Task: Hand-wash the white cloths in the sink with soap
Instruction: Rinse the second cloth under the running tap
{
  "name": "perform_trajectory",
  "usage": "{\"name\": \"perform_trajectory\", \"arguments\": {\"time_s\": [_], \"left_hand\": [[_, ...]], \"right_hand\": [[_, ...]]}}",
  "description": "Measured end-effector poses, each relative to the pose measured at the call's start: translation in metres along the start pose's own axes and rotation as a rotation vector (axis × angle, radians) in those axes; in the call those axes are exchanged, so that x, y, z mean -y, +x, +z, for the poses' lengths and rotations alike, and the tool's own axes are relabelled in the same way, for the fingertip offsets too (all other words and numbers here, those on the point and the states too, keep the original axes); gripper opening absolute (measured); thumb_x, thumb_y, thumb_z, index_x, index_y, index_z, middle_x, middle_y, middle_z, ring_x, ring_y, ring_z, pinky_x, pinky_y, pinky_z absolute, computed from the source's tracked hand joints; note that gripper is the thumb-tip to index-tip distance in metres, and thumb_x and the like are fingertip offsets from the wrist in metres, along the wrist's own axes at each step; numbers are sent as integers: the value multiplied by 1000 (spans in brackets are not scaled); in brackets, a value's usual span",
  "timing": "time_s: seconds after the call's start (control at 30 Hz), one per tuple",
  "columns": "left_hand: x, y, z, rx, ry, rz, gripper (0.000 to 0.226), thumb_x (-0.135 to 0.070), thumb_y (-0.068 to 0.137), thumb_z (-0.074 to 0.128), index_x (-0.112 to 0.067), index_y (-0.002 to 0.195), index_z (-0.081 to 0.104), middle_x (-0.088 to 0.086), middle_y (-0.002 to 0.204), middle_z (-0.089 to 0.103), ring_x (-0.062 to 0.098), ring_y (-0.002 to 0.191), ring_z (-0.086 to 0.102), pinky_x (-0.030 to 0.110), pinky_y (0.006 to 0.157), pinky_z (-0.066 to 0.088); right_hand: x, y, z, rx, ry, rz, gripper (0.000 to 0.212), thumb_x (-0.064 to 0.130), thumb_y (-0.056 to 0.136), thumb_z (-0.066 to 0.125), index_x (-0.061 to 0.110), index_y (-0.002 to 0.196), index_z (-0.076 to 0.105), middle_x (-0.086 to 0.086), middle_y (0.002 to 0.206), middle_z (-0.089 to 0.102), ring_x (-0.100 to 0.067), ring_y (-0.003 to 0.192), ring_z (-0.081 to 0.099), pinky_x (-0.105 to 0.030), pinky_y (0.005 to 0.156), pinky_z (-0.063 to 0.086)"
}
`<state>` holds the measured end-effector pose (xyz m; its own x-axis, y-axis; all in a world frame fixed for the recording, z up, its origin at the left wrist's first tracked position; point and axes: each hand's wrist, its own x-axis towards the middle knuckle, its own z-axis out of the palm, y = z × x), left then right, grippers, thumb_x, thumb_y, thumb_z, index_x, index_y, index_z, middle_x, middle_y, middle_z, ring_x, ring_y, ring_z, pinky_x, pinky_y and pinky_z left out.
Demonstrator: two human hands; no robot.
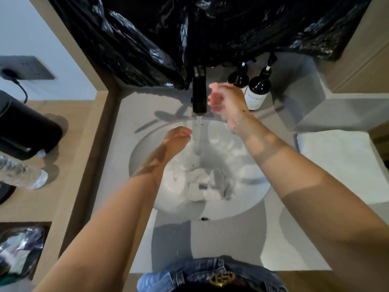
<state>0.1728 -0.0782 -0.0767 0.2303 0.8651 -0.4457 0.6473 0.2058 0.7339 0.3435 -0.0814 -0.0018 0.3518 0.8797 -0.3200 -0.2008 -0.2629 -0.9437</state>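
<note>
Several white cloths [202, 178] lie bunched in the round grey sink [145, 152]. Water runs from the black tap [199, 91] down onto them. My left hand [179, 137] hangs over the basin just left of the stream, fingers curled, holding nothing that I can see. My right hand [226, 100] is raised beside the tap, blurred, fingers loosely bent and empty, in front of two dark soap pump bottles [257, 89].
Black plastic sheeting [189, 32] covers the wall behind the tap. A white towel [341, 165] lies on the counter at right. At left stand a black appliance [27, 127] and a plastic water bottle [23, 173] on a wooden ledge.
</note>
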Motion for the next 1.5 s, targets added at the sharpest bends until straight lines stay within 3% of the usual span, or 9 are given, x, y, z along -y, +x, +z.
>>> {"name": "perform_trajectory", "arguments": {"time_s": [0.47, 0.6, 0.73, 0.83, 1.07, 1.2, 1.3, 1.4, 1.5], "left_hand": [[10, 7, 2, -73, -156, -84, 24, 2, 93, 53, -5, 111, 68, 7, 102, 61, 18, 92, 53, 24, 80, 42], [17, 14, -3, -17, -126, -47, 28, -4, 97, 51, -2, 121, 64, 8, 114, 61, 15, 98, 52, 22, 83, 42], [28, 23, -2, -41, -159, -104, 26, -4, 96, 52, -5, 118, 65, 14, 111, 64, 17, 87, 54, 20, 76, 45], [33, 23, 0, -6, -168, -113, 29, -5, 97, 47, -6, 119, 64, 8, 104, 59, 17, 91, 53, 18, 72, 43], [22, 24, 10, 35, -389, -229, 28, -12, 100, 46, -9, 124, 60, 7, 113, 64, 20, 100, 59, 32, 88, 45], [14, 28, 19, 142, -570, -249, 24, -18, 100, 49, -8, 119, 60, 5, 108, 66, 23, 105, 62, 38, 95, 46], [2, 40, 32, 231, -597, -261, 23, -24, 101, 47, -9, 102, 64, 4, 98, 66, 22, 98, 63, 38, 94, 47], [-20, 49, 52, 246, -593, -286, 34, -34, 102, 47, -16, 73, 54, 0, 73, 55, 14, 69, 55, 30, 77, 48], [-32, 57, 66, 167, -619, -287, 45, -41, 99, 51, -21, 61, 38, -6, 54, 37, 10, 48, 31, 21, 52, 32]], "right_hand": [[-100, 9, 30, 138, -172, 466, 21, 20, 97, 51, 11, 81, 62, -5, 69, 54, -18, 57, 53, -26, 52, 47], [-100, 21, 43, 147, -253, 424, 39, 43, 95, 55, 11, 72, 54, -2, 61, 48, -17, 57, 48, -28, 70, 45], [-101, 32, 50, 193, -420, 385, 51, 71, 86, 46, 20, 91, 48, 3, 52, 47, -16, 55, 44, -36, 85, 45], [-95, 33, 53, 244, -408, 352, 41, 59, 96, 38, 22, 81, 46, 6, 54, 40, -14, 49, 32, -25, 56, 31], [-80, 19, 37, 217, -548, 175, 50, 47, 101, 37, 18, 62, 46, 1, 56, 41, -12, 47, 36, -23, 53, 33], [-92, 10, 6, 200, -316, 180, 29, 4, 99, 38, 18, 80, 55, -4, 60, 42, -10, 40, 34, -20, 42, 27], [-106, -1, -25, 21, -231, 188, 22, -3, 97, 39, 7, 92, 59, -6, 62, 45, -1, 31, 35, -14, 34, 26], [-133, -7, -50, -45, -437, 301, 23, 2, 91, 45, 15, 81, 61, -3, 68, 53, -8, 48, 49, -16, 42, 35], [-169, -13, -65, 189, -841, 322, 7, 20, 89, 63, 21, 96, 64, 1, 99, 60, -19, 97, 58, -23, 78, 46]]}}
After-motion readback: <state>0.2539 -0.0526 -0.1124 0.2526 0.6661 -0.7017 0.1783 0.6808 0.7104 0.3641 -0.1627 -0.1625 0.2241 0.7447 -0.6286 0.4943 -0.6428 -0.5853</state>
